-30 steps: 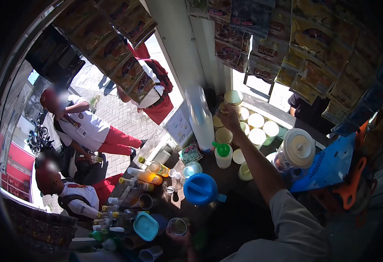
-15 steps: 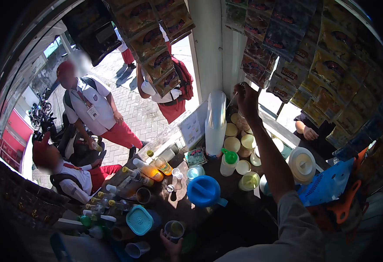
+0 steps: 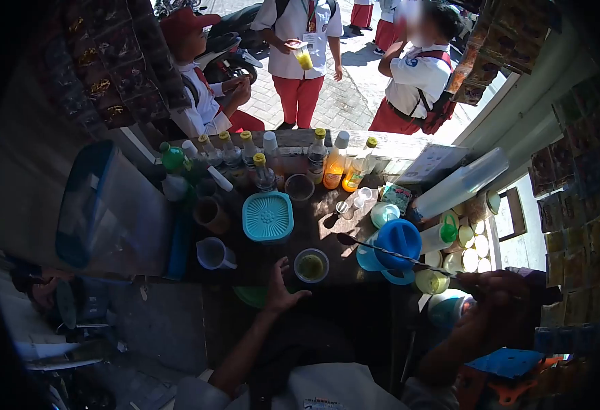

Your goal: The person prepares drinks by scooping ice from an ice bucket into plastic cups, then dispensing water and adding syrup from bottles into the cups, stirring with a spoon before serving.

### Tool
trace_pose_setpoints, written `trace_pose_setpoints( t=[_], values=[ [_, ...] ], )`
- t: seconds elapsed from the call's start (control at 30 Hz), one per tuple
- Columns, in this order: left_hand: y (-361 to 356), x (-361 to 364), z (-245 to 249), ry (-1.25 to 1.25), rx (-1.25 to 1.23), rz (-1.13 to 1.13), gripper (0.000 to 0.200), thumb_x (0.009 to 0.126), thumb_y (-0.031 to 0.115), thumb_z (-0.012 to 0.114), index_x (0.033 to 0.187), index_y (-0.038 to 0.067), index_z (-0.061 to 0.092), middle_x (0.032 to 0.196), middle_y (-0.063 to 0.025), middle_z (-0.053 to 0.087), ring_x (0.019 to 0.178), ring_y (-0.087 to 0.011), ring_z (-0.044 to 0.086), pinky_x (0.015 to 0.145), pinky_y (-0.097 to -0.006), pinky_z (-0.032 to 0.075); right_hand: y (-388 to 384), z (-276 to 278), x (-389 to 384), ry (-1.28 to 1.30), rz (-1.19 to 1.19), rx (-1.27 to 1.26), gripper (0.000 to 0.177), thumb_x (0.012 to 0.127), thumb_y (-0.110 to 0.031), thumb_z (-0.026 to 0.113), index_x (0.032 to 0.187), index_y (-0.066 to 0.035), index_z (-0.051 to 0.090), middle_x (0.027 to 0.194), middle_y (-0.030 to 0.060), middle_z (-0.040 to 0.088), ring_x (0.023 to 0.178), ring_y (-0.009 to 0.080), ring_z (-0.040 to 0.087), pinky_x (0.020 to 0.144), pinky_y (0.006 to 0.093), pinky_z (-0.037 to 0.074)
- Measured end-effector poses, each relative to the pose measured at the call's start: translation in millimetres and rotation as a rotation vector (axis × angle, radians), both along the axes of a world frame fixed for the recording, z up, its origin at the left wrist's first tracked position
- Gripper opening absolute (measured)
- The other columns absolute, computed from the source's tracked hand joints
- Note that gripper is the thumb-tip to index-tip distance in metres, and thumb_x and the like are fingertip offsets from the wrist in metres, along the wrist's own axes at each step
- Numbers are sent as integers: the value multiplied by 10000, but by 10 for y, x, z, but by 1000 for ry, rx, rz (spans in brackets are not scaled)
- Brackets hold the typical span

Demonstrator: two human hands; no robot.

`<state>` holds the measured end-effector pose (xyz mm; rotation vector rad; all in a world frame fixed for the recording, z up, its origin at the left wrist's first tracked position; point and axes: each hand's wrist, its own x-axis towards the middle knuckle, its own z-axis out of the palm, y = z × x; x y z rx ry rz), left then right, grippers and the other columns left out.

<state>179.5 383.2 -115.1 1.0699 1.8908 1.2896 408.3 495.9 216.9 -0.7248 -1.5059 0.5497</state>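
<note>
Since the earlier frame my right hand (image 3: 497,287) has come down from the hanging sachets to counter level, and my left hand (image 3: 281,288) has let go of the cup.

Left hand: open, fingers spread and pointing toward the counter edge, thumb out to the right. It lies just beside the plastic cup (image 3: 311,265); I cannot tell whether a fingertip touches the cup.

Plastic cup: upright near the front edge of the wooden counter (image 3: 314,219), holding a little yellow-green liquid. It is between the white measuring jug (image 3: 214,254) and the blue pitcher (image 3: 397,242).

Right hand: in shadow at the right, fingers closed on the handle end of the long spoon (image 3: 382,249); the exact grip is too dark to read. The spoon runs leftward across the blue pitcher's lid, and its bowl hangs above the counter, near the cup but apart from it.

Behind the cup are a teal square lid (image 3: 267,216) and a row of capped syrup bottles (image 3: 334,167). A stack of clear cups (image 3: 460,183) lies tilted at the right, and a large clear bin (image 3: 108,205) stands at the left.
</note>
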Motion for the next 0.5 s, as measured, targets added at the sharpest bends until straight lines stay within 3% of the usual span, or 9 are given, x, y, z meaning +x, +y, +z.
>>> trace_pose_setpoints(
  t=[0.1,0.2,0.23,0.27,0.33,0.43,0.5],
  values=[
    [109,17,-147,38,89,-24,1099,522,287,949,1386,21,323,1355,-186,449,1258,-332,471,1056,-429,405,-60,-648,-397,-185,97,-115,158,943,-120,602,937,38,607,834,136,608,657,216,646,638,302,565],
    [214,61,12,88,85,-44,1080,522,304,946,1369,13,342,1352,-183,451,1268,-321,464,1052,-417,401,-136,-1118,-627,-382,134,-214,77,899,-57,642,892,19,646,806,121,626,655,217,654,605,300,531],
    [255,69,11,145,127,-25,960,571,276,922,1326,11,393,1280,-192,512,1212,-321,522,1000,-412,440,-163,-1215,-714,-460,163,-268,37,877,-31,655,874,4,666,793,117,636,653,224,659,588,306,514],
    [269,86,26,155,116,0,960,571,276,922,1326,11,393,1280,-192,512,1212,-321,522,1000,-412,440,-194,-1258,-777,-454,193,-271,37,877,-31,655,874,4,666,793,117,636,653,224,659,588,306,514],
    [310,89,64,79,101,9,833,603,245,899,1268,21,451,1183,-181,593,1105,-307,599,948,-396,487,-214,-1321,-870,-693,217,-276,56,838,5,663,881,-24,684,776,128,654,661,268,663,578,344,503],
    [306,88,117,125,65,36,737,646,232,864,1239,26,478,1137,-177,617,1064,-317,622,909,-396,507,-131,-1478,-1037,-627,356,-242,80,810,-8,677,888,-27,685,788,143,670,687,303,666,596,374,508],
    [302,64,172,119,88,19,713,665,191,842,1245,17,465,1134,-191,619,1064,-342,620,905,-404,506,-49,-1493,-1096,-650,322,-205,86,805,-11,680,889,-26,685,793,145,672,691,307,670,595,379,509]
  ],
)
